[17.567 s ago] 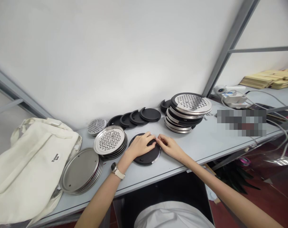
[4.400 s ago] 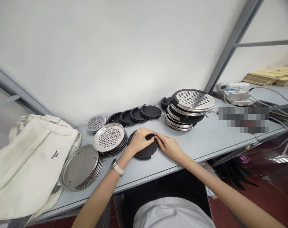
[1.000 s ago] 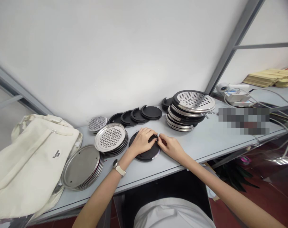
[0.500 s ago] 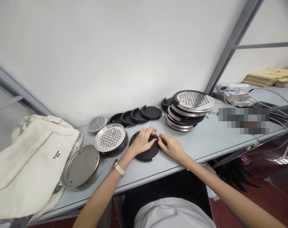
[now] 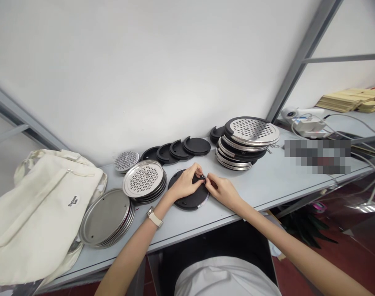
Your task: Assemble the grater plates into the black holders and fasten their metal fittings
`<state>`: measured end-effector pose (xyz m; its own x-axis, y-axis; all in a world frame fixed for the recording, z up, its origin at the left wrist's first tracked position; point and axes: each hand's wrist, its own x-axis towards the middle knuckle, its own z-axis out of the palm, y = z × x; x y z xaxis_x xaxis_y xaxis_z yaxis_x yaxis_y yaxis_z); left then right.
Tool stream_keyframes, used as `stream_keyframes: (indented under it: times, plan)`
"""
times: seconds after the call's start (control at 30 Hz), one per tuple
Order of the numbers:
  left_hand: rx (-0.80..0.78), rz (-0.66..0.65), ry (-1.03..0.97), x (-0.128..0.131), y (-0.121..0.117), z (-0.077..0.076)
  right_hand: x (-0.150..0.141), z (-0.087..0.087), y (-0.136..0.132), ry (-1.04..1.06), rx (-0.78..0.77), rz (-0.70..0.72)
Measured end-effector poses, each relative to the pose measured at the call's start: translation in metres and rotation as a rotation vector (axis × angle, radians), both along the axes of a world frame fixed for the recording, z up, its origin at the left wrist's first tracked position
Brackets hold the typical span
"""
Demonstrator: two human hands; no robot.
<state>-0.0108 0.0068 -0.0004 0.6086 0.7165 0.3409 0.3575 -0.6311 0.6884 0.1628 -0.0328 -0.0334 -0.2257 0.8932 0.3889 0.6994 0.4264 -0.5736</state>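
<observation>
Black and flat, the round disc with a cut-out rim [image 5: 190, 201] lies on the pale grey table [image 5: 236, 195], under and just beside both hands, and serves as the landmark here. At its right-hand edge, a tiny dark, shiny piece [image 5: 203, 179] sits among the fingertips; its exact shape is too small to tell. Fine work like this seems best done with the left palm lightly steadying the disc, both wrists low, and only the fingertips moving, in short, gentle pushes; too much force could make the piece slip or the disc skid. The left hand [image 5: 185, 183] arches over the disc, thumb and forefinger curving to a narrow gap at the piece. The right hand [image 5: 221, 190] comes in from the disc's right side, thumb and forefinger nearly together, touching or almost touching the same piece. Which hand really pinches it, and how firmly, cannot be told. Left of the disc stands a stack topped by a silver perforated metal plate [image 5: 143, 179].
</observation>
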Motion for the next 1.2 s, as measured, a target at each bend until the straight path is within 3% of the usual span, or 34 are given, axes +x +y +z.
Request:
stream_keyframes:
  times: [0.63, 0.93, 1.2]
  plan:
    - [-0.013, -0.009, -0.037, 0.0000, 0.0010, 0.0007, 0.0003, 0.0020, -0.0027, 0.035, 0.026, -0.033]
    - [0.082, 0.099, 0.015, -0.0009, 0.0028, -0.0041, 0.0014, -0.0006, -0.0006, 0.051, 0.037, -0.071]
    - [-0.049, 0.134, -0.003, 0.0006, 0.0005, -0.0074, 0.0002, -0.0004, 0.0015, -0.020, 0.022, -0.092]
